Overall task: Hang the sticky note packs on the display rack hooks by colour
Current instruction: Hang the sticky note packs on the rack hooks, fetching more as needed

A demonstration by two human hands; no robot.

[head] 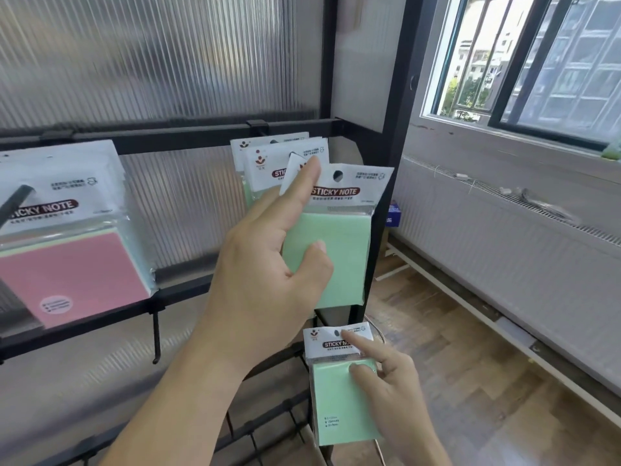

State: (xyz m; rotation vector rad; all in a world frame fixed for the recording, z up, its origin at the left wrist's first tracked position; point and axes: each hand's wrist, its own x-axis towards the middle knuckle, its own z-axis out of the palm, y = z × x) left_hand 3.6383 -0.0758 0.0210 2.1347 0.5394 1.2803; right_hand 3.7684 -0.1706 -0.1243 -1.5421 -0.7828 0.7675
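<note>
left hand [268, 264], right hand [395, 385], seemingly gripping packs [339, 253]

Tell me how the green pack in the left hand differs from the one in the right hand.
The upper pack is at the hanging green packs; the lower pack is held under them. The left hand grips the upper pack's left edge; the right hand grips the lower pack's right edge. Both are green with white headers.
</note>
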